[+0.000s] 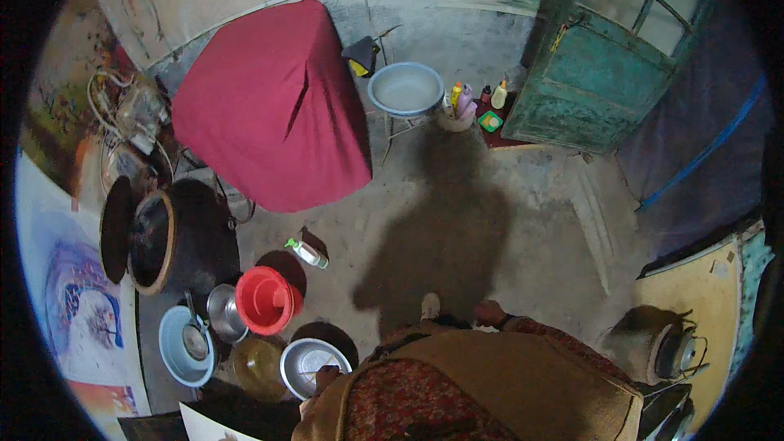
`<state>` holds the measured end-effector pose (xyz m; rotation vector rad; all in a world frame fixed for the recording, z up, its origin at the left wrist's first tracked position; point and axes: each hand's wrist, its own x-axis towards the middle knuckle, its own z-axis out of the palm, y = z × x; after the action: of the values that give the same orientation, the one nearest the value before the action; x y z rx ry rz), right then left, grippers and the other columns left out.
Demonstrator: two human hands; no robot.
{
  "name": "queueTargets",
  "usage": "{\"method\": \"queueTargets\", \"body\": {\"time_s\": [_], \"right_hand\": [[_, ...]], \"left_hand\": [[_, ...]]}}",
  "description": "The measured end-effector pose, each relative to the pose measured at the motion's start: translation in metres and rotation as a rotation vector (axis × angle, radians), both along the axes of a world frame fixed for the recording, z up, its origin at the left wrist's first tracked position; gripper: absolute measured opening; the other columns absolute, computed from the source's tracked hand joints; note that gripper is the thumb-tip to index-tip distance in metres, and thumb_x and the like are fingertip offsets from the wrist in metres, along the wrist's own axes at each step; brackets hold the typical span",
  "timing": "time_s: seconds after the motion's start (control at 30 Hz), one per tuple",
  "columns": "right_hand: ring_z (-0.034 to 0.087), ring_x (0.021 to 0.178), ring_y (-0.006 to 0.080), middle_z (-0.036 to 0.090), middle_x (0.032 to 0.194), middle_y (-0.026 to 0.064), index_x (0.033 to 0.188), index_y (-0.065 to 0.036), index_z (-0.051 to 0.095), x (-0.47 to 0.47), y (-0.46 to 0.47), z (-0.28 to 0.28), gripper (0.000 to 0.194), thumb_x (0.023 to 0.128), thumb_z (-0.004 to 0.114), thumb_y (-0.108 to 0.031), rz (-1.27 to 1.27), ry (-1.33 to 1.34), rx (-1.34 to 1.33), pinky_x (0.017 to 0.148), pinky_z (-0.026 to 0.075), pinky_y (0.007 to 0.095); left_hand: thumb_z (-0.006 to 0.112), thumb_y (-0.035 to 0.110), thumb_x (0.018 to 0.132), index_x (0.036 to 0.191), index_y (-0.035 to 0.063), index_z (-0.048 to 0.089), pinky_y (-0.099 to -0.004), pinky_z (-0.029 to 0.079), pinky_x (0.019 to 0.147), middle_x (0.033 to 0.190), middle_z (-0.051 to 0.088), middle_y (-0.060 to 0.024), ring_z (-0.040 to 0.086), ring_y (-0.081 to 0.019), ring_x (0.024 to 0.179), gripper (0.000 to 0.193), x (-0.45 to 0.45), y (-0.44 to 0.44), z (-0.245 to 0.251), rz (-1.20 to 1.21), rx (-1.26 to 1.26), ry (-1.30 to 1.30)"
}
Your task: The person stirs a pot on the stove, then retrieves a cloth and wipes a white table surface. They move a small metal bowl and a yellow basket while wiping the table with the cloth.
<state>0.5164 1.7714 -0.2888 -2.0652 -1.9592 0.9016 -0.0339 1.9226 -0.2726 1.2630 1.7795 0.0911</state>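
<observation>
My left hand (328, 376) is at the lower right rim of a shallow silver metal basin (301, 360). It overlaps the basin in the view, and whether it grips the rim is unclear. Thin pale lines cross the basin's inside. In front of my body, my right hand (489, 313) hangs over the floor with curled fingers. It is too dark to tell if anything is in it. A brown garment (502, 361) hides much of both arms. One shoe tip (430, 305) shows between my hands.
Left of me stand a yellowish bowl (257, 367), red bucket (264, 301), steel pot (225, 313), light blue basin (177, 373) and large dark vat (205, 239). A pump bottle (308, 253) lies beyond. Ahead are a red-covered object (263, 92), blue washbasin (405, 89) and green door (606, 82).
</observation>
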Motion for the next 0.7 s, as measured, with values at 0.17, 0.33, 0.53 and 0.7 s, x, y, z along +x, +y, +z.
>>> {"method": "queueTargets", "body": {"time_s": [0.17,0.33,0.53,0.7], "right_hand": [[0.058,0.059,0.0305,0.060,0.068,0.0114,0.070,-0.007,0.065,0.042,0.075,-0.042,0.010,0.068,0.065,-0.018,-0.175,0.166,0.410,0.057,0.049,0.0434],[0.061,0.070,0.0318,0.060,0.069,0.0153,0.070,-0.004,0.064,0.074,0.101,-0.021,0.017,0.069,0.065,-0.021,-0.826,0.736,-0.197,0.061,0.049,0.0467],[0.058,0.061,0.0215,0.060,0.067,0.0068,0.100,-0.009,0.063,0.088,0.111,0.010,0.033,0.091,0.049,-0.037,0.139,-0.300,-0.461,0.055,0.047,0.0430],[0.061,0.064,0.0223,0.061,0.073,0.0099,0.103,-0.006,0.060,0.115,0.180,0.020,0.030,0.091,0.052,-0.032,-0.169,-0.081,-0.502,0.055,0.049,0.0403]], "left_hand": [[0.055,0.029,0.083,0.084,-0.0027,0.063,-0.0372,0.049,0.059,0.076,0.066,-0.0139,0.065,-0.0219,0.070,0.032,0.061,0.075,0.033,-0.115,-0.020,-0.218],[0.057,0.032,0.084,0.083,-0.0026,0.062,-0.0365,0.048,0.056,0.072,0.063,-0.0129,0.062,-0.0204,0.064,0.035,0.115,0.136,0.037,-0.481,0.465,-0.266],[0.056,0.029,0.084,0.085,-0.0033,0.061,-0.0362,0.048,0.058,0.070,0.061,-0.0121,0.061,-0.0184,0.064,0.033,0.158,0.215,0.056,-0.201,0.102,-0.350],[0.056,0.024,0.086,0.093,-0.0045,0.059,-0.0360,0.048,0.062,0.075,0.062,-0.0122,0.061,-0.0190,0.066,0.029,0.198,0.325,0.059,-0.167,0.197,-0.408]]}}
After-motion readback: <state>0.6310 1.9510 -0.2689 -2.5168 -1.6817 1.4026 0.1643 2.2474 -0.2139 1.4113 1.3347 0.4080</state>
